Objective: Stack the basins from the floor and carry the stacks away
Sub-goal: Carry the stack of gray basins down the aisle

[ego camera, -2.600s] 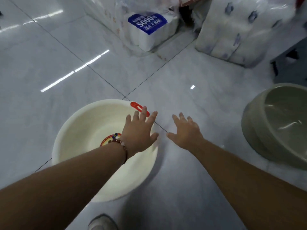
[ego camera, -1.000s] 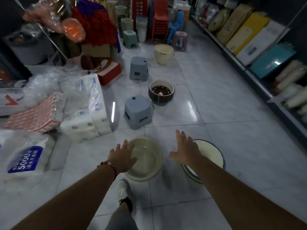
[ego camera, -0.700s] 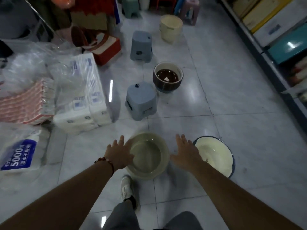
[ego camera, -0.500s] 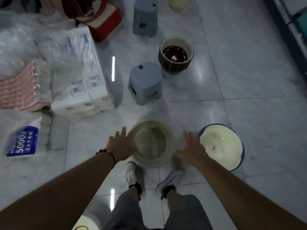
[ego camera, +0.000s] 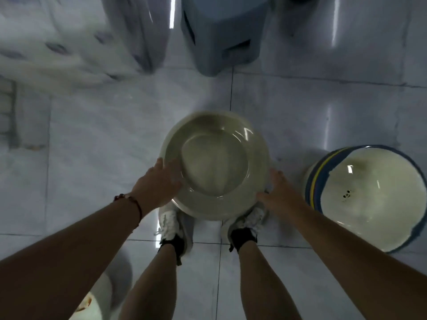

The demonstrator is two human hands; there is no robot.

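An olive-green basin sits low in front of my feet, its near rim over my shoe tips. My left hand grips its left rim, fingers laid over the edge. My right hand presses against its right rim, thumb tucked under the edge. To the right, on the tiled floor, stands a white basin with a blue and yellow outer wall, tilted a little. A sliver of a cream basin shows at the bottom left, behind my left arm.
A grey-blue plastic stool stands just beyond the green basin. Plastic-wrapped tissue packs fill the top left. My white shoes are planted right behind the basin. Bare glossy tiles lie left of it.
I have bent lower over the green basin, which now looks much larger. Both hands have closed in from beside it onto its rim.
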